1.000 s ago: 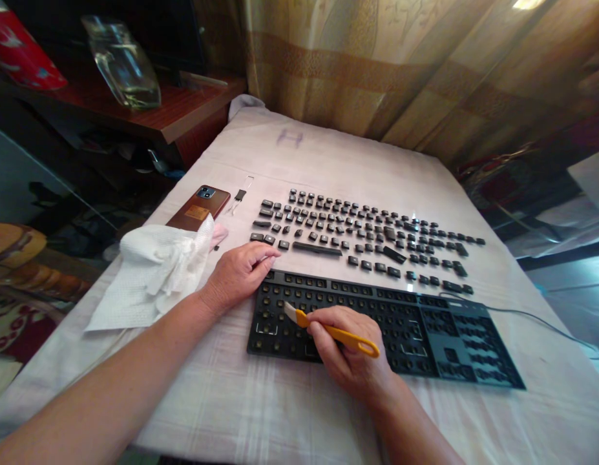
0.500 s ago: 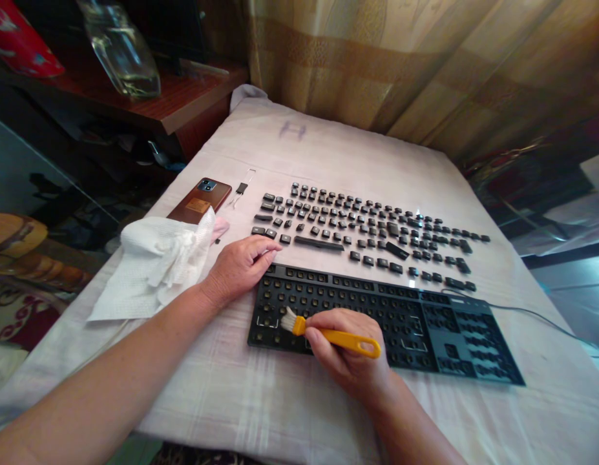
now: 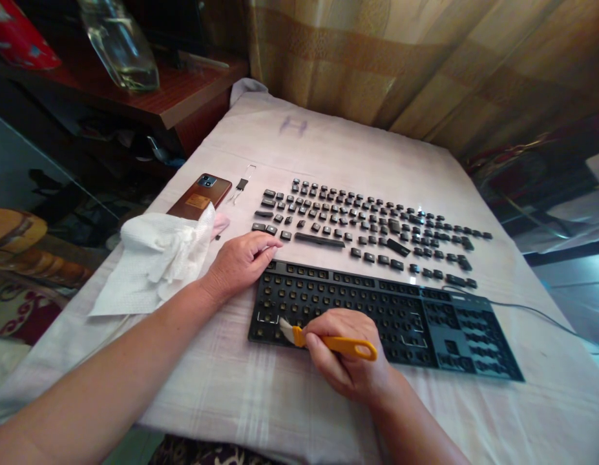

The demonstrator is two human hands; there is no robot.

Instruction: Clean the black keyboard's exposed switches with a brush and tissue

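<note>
A black keyboard (image 3: 425, 323) with its keycaps taken off lies across the white cloth. My right hand (image 3: 350, 358) is closed round the yellow handle of a small brush (image 3: 323, 341), whose white bristles touch the keyboard's near left rows. My left hand (image 3: 241, 261) rests on the cloth at the keyboard's far left corner, fingers curled with the fingertips against its edge and nothing in them. Beyond the keyboard, several black keycaps (image 3: 367, 226) lie in rows.
A crumpled white paper towel (image 3: 151, 261) lies left of my left hand, with a brown phone (image 3: 199, 197) and a small wire keycap puller (image 3: 241, 184) behind it. A glass bottle (image 3: 117, 42) lies on a wooden shelf at the far left. Curtains hang behind; the keyboard's cable (image 3: 546, 313) runs right.
My right hand has drawn the brush from the keyboard's middle left rows toward its near edge. My left hand has stayed at the corner.
</note>
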